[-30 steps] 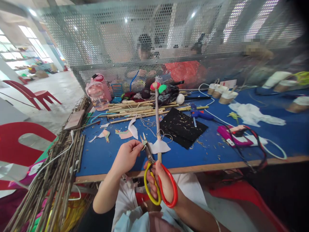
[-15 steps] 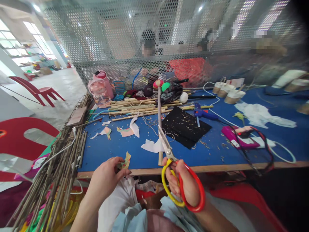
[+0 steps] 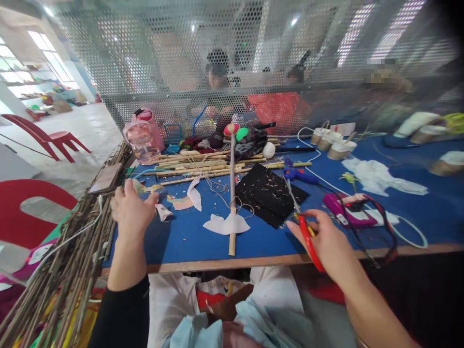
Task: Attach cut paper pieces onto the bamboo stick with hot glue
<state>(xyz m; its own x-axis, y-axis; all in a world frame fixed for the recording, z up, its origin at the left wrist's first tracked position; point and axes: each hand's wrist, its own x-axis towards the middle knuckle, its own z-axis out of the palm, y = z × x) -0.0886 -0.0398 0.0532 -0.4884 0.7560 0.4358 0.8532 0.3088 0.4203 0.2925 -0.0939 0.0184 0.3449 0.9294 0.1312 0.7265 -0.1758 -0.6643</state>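
Note:
My left hand is over the left part of the blue table, fingers apart, beside a small yellow patterned scrap. My right hand grips the scissors by the red and yellow handles; the blades point away from me, near the black cloth. In front of me a long stick with a red ball-like end lies lengthwise on the table. A white cut piece lies at its lower end. Several pale scraps lie between the stick and my left hand.
A blue glue gun lies behind the scissors, and a purple power strip with cables sits to the right. Thin sticks, a pink bottle and wrapped pots stand farther back. Bundled twigs line the left edge. People sit behind the mesh screen.
My left hand has moved forward and left with the yellow scrap, and its fingers have spread. My right hand has carried the scissors to the right, down to the table.

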